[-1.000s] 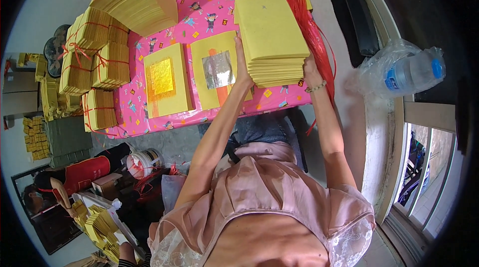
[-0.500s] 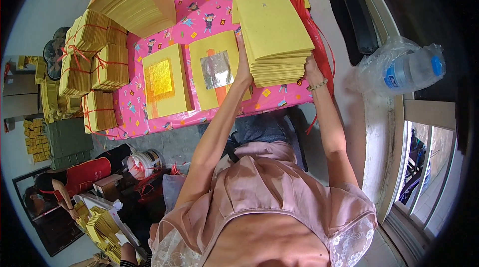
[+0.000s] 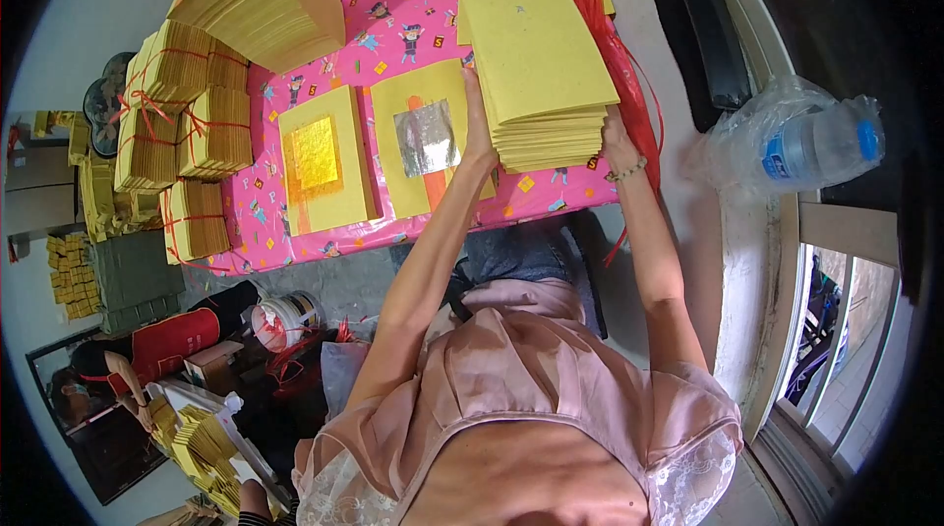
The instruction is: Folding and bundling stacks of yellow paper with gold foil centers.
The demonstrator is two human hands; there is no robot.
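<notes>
Yellow paper stack point(image 3: 539, 52) slightly more askew

1. The paper stack point(image 3: 541, 49) looks matt, faintly fibrous to my eye.
2. The gold square point(image 3: 317, 154) and silver square point(image 3: 426, 138) gleam like foil, slightly crinkled.
3. The pink table cover point(image 3: 339, 74) looks like glossy plastic.
4. The red strands point(image 3: 634, 88) seem shiny plastic.
5. The blouse point(image 3: 551, 369) is satiny cloth with lace sleeves.
</notes>
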